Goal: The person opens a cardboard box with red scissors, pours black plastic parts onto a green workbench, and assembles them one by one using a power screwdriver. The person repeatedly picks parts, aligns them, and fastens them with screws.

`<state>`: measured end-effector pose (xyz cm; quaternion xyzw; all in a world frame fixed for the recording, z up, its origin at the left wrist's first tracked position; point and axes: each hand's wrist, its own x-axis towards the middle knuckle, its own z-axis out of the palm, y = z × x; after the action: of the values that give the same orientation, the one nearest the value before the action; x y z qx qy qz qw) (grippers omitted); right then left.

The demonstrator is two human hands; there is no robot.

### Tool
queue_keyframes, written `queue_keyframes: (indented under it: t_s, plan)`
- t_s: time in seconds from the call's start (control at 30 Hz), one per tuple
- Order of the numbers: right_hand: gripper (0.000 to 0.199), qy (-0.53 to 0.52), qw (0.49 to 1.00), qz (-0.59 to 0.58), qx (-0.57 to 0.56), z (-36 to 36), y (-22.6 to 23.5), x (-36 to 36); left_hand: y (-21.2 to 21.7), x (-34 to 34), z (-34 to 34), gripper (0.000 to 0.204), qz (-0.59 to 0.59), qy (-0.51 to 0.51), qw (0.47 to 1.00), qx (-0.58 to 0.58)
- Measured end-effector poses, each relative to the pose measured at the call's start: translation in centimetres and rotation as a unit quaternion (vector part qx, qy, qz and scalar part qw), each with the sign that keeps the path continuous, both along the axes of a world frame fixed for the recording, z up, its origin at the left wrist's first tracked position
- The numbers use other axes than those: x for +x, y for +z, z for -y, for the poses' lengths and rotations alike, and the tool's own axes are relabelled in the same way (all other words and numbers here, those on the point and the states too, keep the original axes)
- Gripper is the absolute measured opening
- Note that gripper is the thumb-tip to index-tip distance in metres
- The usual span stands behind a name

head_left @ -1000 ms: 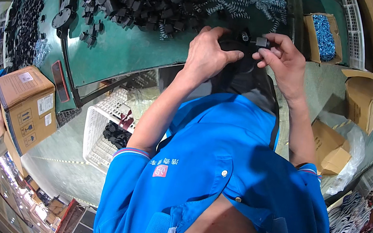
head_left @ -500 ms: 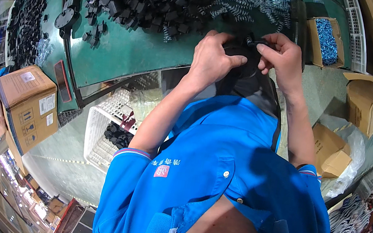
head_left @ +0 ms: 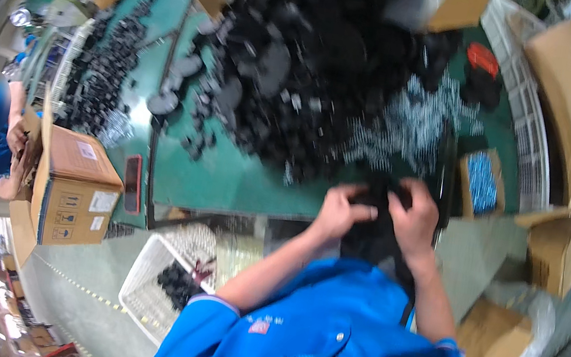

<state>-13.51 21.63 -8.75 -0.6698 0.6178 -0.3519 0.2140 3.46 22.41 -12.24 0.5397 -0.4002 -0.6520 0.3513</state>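
Note:
Both hands are close together over my lap at the near edge of the green table [head_left: 245, 198]. My left hand [head_left: 337, 213] is curled, its thumb pointing right; whatever it grips is lost against the dark background. Across a small gap, my right hand [head_left: 414, 217] bends its thumb and forefinger round something dark and blurred that I cannot make out. Just beyond them lies a heap of metal springs [head_left: 413, 128]. A large pile of black plastic parts [head_left: 273, 117], some with round discs, spreads to its left.
At right stand a small box of blue springs [head_left: 481, 183] and open cartons [head_left: 553, 255]. A white basket [head_left: 144, 272] with black parts is on the floor at left. Beyond a phone-like slab [head_left: 132, 184], a co-worker's hands [head_left: 21, 148] are at a carton [head_left: 81, 169].
The view has tilted up, so the hands and table sit lower and more of the far pile shows. A small black part with a spring, visible earlier at my right fingertips, is now indistinct.

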Motion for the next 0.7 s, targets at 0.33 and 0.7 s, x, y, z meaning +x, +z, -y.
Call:
queue_keyframes:
  t_s: [0.33, 0.7]
  plan:
    - [0.020, -0.017, 0.980, 0.190, 0.057, 0.0, -0.4, 0.5, -2.2, -0.7, 0.9, 0.027, -0.243, 0.117, 0.957, 0.102]
    - [0.021, 0.004, 0.987, 0.149, 0.051, 1.2, -4.8, -2.3, -0.1, 0.3, 5.2, 0.036, -0.077, -0.102, 0.987, 0.100]
